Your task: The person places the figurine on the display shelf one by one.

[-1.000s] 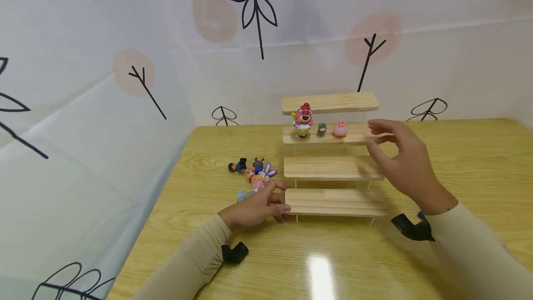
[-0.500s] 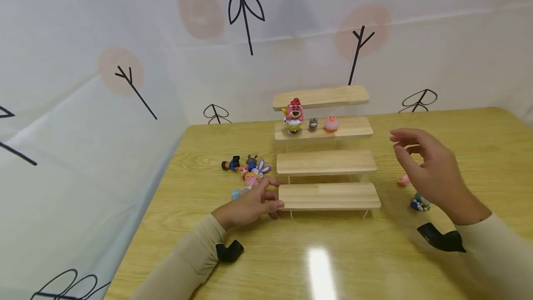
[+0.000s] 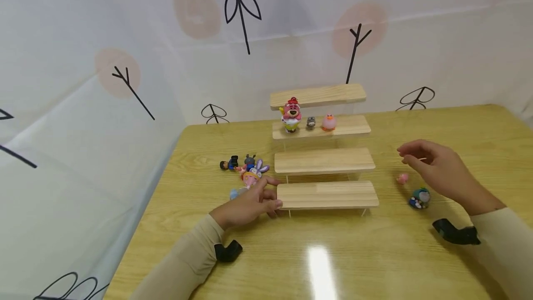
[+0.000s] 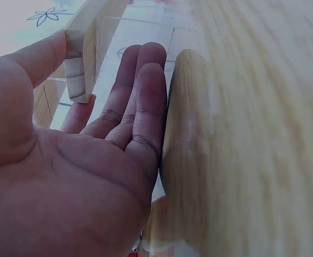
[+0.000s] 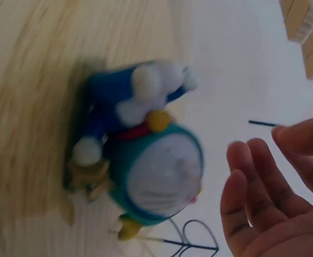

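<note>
The left hand (image 3: 250, 202) pinches the left end of the bottom board (image 3: 326, 196), thumb on the near edge and forefinger on the far one; its other three fingers lie together, nearly straight, just under the board and close to the table (image 3: 275, 249). The right hand (image 3: 441, 168) is raised over the table with its fingers loosely bent, thumb apart from forefinger.

Nearest the right hand are two toys: a small pink toy (image 3: 402, 178), and a teal toy (image 3: 420, 197) that lies tipped over, with one red collar and one yellow bell in the right wrist view.

The stand has four boards, stepped up toward the back on thin legs, and stands on the table between the two hands. Three toys are upright on its second board from the top, left to right: a bear (image 3: 291, 115) with a red top, a tiny grey toy (image 3: 311, 123) and a round pink bird (image 3: 329, 123). The bear is the tallest.

Left of the stand, at least four toys lie in one cluster: a black-haired toy (image 3: 229, 163), a grey-headed toy (image 3: 250, 161), a long-eared toy (image 3: 251, 177) and something light blue (image 3: 234, 194), partly hidden by the left hand.

Two beige sleeves (image 3: 187, 253) reach in, with one black piece (image 3: 228, 251) at each wrist. Behind hangs a printed cloth (image 3: 291, 59).
</note>
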`<state>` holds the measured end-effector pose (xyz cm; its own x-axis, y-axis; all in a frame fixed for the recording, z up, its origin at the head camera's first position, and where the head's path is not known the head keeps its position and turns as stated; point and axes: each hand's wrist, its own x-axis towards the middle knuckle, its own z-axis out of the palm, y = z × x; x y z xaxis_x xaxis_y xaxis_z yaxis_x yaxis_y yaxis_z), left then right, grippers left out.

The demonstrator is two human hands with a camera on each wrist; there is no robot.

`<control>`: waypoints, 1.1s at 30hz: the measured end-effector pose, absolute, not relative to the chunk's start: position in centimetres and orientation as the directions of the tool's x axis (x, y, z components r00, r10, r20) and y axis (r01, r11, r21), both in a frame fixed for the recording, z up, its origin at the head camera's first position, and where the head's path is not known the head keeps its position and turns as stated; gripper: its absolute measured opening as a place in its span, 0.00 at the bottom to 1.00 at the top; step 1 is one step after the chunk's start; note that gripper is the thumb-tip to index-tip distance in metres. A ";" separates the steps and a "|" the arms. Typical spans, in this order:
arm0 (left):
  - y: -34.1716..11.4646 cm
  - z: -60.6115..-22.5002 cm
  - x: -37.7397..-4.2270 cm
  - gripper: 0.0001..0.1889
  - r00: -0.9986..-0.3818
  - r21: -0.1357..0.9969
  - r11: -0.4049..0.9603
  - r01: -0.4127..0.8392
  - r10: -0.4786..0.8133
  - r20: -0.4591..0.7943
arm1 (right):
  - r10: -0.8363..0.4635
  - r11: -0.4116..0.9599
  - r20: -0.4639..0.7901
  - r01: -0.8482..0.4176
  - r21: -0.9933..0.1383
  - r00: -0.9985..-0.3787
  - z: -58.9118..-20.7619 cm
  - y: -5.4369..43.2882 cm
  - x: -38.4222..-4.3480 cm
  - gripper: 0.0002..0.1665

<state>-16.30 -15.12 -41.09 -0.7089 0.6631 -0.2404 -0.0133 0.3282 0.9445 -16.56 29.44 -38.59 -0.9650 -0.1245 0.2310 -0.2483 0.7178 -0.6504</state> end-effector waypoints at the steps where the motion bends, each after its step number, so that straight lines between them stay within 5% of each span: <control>1: -15.1 -41.1 -16.3 0.27 -0.708 0.945 0.325 -0.013 0.664 -0.239 | -0.131 0.729 0.201 -0.232 -0.644 -0.971 -38.7 29.7 -16.7 0.13; 19: -15.0 -41.1 -16.4 0.27 -0.698 0.951 0.307 -0.024 0.676 -0.236 | -0.212 0.744 -0.022 -0.147 -0.652 -0.977 -40.5 32.1 -17.7 0.20; 33: -15.1 -40.9 -16.6 0.27 -0.707 0.944 0.331 -0.003 0.667 -0.236 | -0.265 0.772 -0.072 -0.167 -0.613 -0.962 -40.7 32.1 -18.4 0.23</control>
<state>-16.56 -15.12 -40.86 -0.7072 0.6665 -0.2358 -0.0028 0.3309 0.9437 -18.41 32.06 -40.72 -0.9615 -0.2651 -0.0722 -0.1668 0.7720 -0.6133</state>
